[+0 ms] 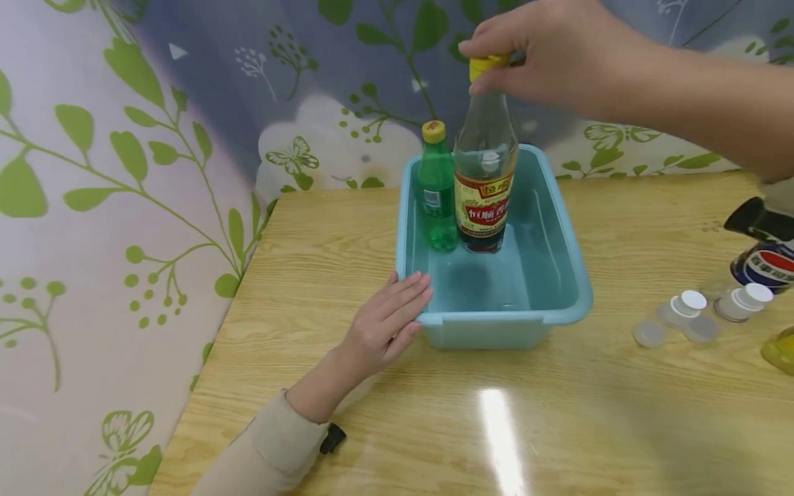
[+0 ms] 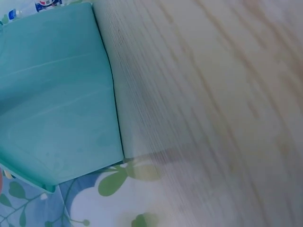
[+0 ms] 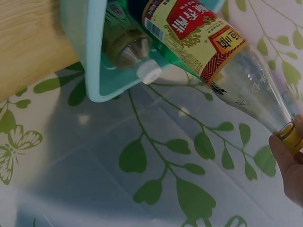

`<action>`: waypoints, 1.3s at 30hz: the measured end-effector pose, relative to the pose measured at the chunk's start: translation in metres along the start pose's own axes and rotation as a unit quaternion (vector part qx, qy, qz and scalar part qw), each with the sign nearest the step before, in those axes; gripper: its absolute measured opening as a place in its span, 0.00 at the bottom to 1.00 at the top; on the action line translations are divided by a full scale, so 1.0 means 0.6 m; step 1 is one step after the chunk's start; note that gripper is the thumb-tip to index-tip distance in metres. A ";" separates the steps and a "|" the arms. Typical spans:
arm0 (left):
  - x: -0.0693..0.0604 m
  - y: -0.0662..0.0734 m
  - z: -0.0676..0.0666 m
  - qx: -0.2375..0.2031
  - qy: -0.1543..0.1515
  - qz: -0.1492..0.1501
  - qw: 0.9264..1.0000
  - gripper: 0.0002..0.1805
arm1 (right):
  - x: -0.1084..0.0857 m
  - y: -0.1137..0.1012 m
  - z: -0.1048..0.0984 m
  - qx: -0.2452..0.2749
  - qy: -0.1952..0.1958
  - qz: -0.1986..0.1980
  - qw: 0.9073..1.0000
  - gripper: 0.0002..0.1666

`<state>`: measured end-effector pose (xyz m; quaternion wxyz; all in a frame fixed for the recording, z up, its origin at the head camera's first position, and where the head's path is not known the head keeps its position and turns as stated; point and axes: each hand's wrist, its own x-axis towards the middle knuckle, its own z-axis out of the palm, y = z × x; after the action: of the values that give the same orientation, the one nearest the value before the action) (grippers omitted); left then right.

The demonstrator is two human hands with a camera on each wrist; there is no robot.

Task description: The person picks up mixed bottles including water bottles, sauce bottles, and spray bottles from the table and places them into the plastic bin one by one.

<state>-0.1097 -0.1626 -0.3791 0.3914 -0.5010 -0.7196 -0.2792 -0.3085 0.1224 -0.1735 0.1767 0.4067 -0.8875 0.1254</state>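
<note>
My right hand (image 1: 558,55) pinches the yellow cap of a glass bottle (image 1: 486,200) with a red and yellow label, held upright inside the blue basin (image 1: 567,275). Dark liquid shows at its bottom. Beside it in the basin stands a green bottle (image 1: 437,193) with a yellow cap. In the right wrist view, fingers (image 3: 283,153) hold the cap of the glass bottle (image 3: 199,42), and a white-capped bottle (image 3: 128,49) lies behind it. My left hand (image 1: 378,327) rests with straight fingers on the basin's left rim; in the left wrist view only the basin's side (image 2: 61,104) shows.
On the wooden table (image 1: 620,413) at the right are a cola bottle (image 1: 766,265), small clear bottles with white caps (image 1: 741,303), and a yellow item (image 1: 780,351) at the frame's edge. A leaf-patterned covering (image 1: 347,83) hangs behind the table and along its left side.
</note>
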 end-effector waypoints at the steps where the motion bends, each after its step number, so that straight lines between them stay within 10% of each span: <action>1: 0.000 0.000 -0.001 0.002 0.000 0.000 1.000 0.21 | -0.012 -0.065 -0.022 0.011 -0.007 -0.002 1.000 0.28; 4: 0.000 0.000 -0.006 0.007 -0.005 -0.001 1.000 0.21 | -0.030 -0.174 -0.054 0.028 -0.012 -0.009 0.999 0.24; 7: 0.000 0.001 -0.011 0.011 -0.014 -0.008 1.000 0.21 | -0.033 -0.201 -0.049 0.043 -0.008 -0.042 0.998 0.22; 24: 0.003 0.006 -0.030 0.011 -0.073 -0.030 0.997 0.22 | -0.005 -0.212 0.029 0.076 -0.104 -0.110 0.986 0.19; 39: 0.005 -0.002 -0.036 -0.015 -0.103 -0.024 0.994 0.22 | 0.001 -0.202 0.067 0.109 -0.149 -0.041 0.982 0.20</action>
<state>-0.1052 -0.1783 -0.3649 0.3008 -0.5156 -0.7635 -0.2466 -0.2248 0.0301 -0.2004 0.0021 0.4734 -0.8676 0.1523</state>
